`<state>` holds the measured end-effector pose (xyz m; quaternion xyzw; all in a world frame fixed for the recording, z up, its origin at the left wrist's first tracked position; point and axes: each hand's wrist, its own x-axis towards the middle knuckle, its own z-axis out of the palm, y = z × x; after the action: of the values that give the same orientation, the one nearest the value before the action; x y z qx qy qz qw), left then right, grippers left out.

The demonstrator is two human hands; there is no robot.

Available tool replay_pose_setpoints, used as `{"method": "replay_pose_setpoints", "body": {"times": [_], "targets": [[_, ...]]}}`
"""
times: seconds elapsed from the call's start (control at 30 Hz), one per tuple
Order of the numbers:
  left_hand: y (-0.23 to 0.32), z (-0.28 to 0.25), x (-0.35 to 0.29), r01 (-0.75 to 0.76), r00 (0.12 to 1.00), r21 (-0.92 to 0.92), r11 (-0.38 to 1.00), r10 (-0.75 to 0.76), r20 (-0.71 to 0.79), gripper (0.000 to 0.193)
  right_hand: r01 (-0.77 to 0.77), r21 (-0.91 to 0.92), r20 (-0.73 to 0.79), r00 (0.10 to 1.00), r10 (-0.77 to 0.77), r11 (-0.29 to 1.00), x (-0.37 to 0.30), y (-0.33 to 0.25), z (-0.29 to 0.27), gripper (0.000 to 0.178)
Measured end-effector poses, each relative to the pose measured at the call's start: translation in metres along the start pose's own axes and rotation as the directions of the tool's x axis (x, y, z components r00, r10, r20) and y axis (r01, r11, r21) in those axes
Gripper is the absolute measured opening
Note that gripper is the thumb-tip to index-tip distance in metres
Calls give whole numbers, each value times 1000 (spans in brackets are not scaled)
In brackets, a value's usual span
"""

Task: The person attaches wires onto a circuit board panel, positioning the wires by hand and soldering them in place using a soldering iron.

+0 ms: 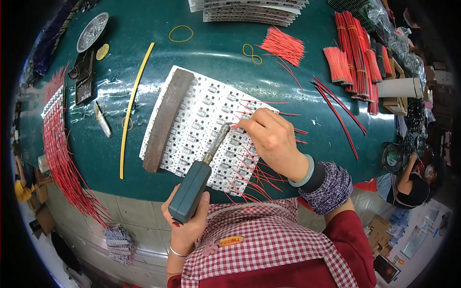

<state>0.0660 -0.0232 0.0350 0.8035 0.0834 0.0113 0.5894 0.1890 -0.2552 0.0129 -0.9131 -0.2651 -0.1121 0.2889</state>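
Head view: red wire (234, 126) within right grip (272, 139), above white circuit board (194, 129).

The right hand (272, 139) covers part of the circuit-board panel (198, 126) and the inner ends of several wires; where the red wire (234, 126) pinched at its fingertips meets the panel is too small to tell. The soldering iron's handle (191, 189) hides the palm of the left hand (188, 232). A brown bar (168, 120) masks a strip of the panel. The top edge cuts off a stack of panels (249, 13); the lower edge cuts the checked apron (269, 240). Pieces inside the metal dish (80, 46) and white specks (315, 122) on the surface are too tiny to identify. At the left rim, a person in yellow (23, 191) is mostly lost in the dark.
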Motion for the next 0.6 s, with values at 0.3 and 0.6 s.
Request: {"method": "replay_pose_setpoints", "body": {"times": [0.3, 0.6], "targets": [[-25, -15, -28, 165, 985, 16, 986, -165, 41, 36, 0, -9, -14, 1000, 0, 1000, 0, 0, 0, 23], [-11, -5, -12, -43, 993, 103, 994, 54, -106, 22, 16, -38, -104, 994, -20, 999, -1, -8, -2, 23]]}}
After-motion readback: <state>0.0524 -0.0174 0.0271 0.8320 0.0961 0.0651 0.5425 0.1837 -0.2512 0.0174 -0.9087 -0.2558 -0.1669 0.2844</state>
